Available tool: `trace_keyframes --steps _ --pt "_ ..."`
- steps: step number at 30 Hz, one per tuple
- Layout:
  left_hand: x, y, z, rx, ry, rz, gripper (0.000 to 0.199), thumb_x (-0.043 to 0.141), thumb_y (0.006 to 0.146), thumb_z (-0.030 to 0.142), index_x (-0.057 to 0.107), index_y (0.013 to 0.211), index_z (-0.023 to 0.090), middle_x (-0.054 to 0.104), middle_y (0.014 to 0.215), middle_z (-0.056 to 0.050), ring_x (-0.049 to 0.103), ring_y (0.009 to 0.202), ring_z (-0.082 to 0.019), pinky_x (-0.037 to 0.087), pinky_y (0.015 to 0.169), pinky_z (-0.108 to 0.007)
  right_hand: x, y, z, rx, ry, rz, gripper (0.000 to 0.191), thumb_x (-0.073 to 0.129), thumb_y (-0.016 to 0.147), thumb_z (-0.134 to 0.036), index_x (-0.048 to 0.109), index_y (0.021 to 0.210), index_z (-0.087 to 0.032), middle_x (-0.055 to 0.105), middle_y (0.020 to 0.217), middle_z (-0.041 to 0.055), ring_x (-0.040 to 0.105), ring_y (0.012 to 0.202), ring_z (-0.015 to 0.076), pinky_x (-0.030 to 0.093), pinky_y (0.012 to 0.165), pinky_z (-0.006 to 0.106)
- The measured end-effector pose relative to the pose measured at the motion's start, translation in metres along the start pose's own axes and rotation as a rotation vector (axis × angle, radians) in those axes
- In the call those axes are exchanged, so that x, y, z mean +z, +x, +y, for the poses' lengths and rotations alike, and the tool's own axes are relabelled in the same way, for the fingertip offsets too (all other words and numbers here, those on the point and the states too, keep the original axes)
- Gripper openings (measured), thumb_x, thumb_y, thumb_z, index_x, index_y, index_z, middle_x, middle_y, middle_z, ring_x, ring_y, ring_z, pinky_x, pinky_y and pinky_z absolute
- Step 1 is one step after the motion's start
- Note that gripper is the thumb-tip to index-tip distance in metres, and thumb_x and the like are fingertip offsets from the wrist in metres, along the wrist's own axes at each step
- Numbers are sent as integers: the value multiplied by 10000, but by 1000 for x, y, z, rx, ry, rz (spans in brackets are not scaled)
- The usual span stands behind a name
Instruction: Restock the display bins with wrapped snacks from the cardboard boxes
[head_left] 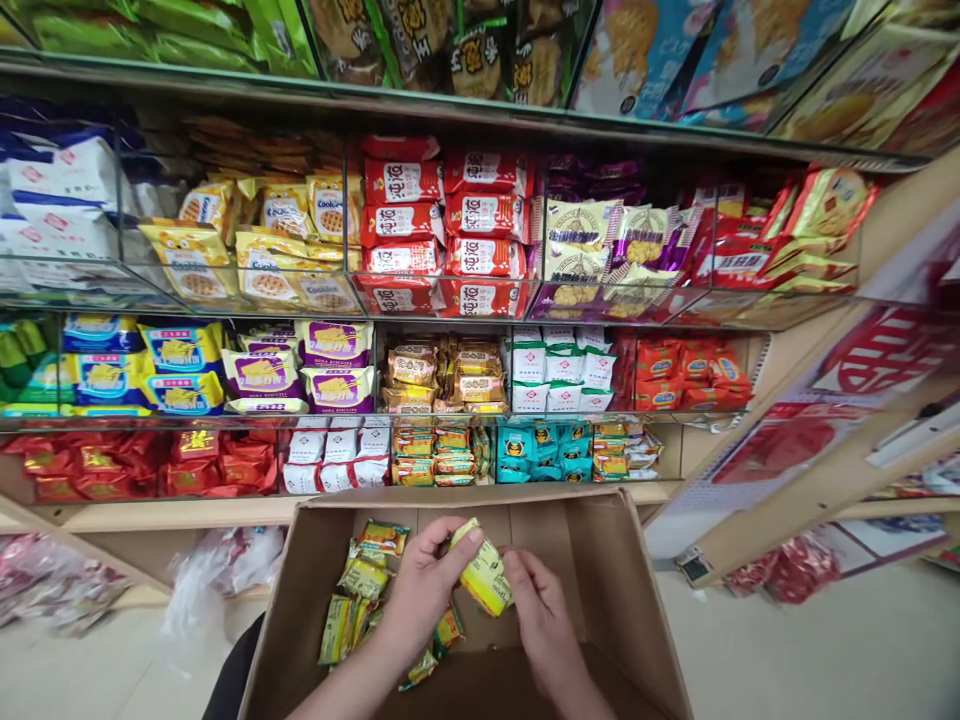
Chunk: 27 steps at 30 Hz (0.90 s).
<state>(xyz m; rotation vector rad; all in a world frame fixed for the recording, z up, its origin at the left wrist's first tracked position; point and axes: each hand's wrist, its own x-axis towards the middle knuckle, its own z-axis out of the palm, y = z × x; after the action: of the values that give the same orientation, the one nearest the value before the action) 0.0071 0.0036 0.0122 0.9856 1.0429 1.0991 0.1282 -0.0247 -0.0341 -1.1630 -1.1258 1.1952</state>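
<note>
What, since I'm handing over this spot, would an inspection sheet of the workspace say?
Surface: open cardboard box, below the shelves.
Job's things: yellow packet, held above the box; small packets loose, mostly in its left part.
Clutter: clear plastic bag under the shelves, at left.
Hands: left hand and right hand both grip the yellow packet.
Cables: nothing seen.
Surroundings: shelves of wrapped snacks; pale floor.

We've our box (600, 570) at 6 o'clock, before the shelves (180, 515) at 12, w/ loose pkts (364, 575) mostly in its 9 o'clock half & a held pkt (484, 570) over its ctr. Shelved pkts (480, 265) fill divided compts. From our box, low bags (802, 565) lie at 3 o'clock.
</note>
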Motion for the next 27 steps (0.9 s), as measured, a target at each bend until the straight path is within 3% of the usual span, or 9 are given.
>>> trace_keyframes --steps 5,8,12,16,19,21,23,25,27 --pt "6 -2 -9 -81 -164 160 271 641 621 402 537 607 152 447 450 71 328 374 -28 234 359 -135 9 6 5 -2 -93 109 364 394 792 -474 503 652 -157 435 549 -18 412 522 96 326 458 194" --pt "7 0 -12 -78 -196 199 291 635 627 415 531 598 144 415 440 81 265 361 -11 183 353 -129 14 5 5 44 35 201 330 418 775 -485 519 755 -171 488 575 -16 461 527 105 355 453 193" --pt "7 4 -9 -36 -226 190 295 624 644 417 533 596 141 395 442 83 266 370 -9 194 361 -126 15 0 0 -19 172 255 297 431 782 -453 536 836 -180 586 677 9 525 587 121 408 482 198" --pt "9 4 -3 -49 -310 142 249 620 666 387 560 628 147 460 516 63 363 423 -20 292 412 -125 5 0 -9 -111 -16 300 276 485 769 -378 613 878 -159 633 840 58 573 713 161 468 568 231" --pt "13 -2 4 -135 -422 72 254 563 711 418 583 851 208 553 676 28 501 557 -63 387 503 -156 -6 2 -13 -372 -222 333 228 497 773 -264 634 936 -182 628 945 78 575 836 192 486 691 302" --pt "16 -5 10 -186 -503 4 297 522 745 416 537 989 248 586 807 1 553 659 -95 430 579 -196 -11 0 -14 -615 -349 267 264 505 758 -167 618 990 -224 614 992 71 538 940 205 457 789 360" --pt "18 -7 15 -175 -563 -38 281 543 756 316 512 1027 248 595 892 -18 573 713 -111 446 641 -227 -13 -5 -14 -733 -416 168 325 524 732 -120 604 1013 -263 584 1055 63 492 1018 217 421 846 398" --pt "19 -8 18 -132 -588 -41 320 568 738 175 501 1045 229 597 954 -37 584 776 -131 451 700 -252 -11 -10 -14 -661 -333 139 341 539 726 -142 584 1039 -268 502 1175 66 436 1091 230 400 874 403" --pt "19 -8 20 -105 -612 -45 383 555 729 98 480 1083 227 596 999 -52 581 858 -156 445 758 -279 -6 -13 -15 -442 -110 203 379 539 743 -209 514 1118 -258 427 1248 75 420 1112 226 416 860 371"
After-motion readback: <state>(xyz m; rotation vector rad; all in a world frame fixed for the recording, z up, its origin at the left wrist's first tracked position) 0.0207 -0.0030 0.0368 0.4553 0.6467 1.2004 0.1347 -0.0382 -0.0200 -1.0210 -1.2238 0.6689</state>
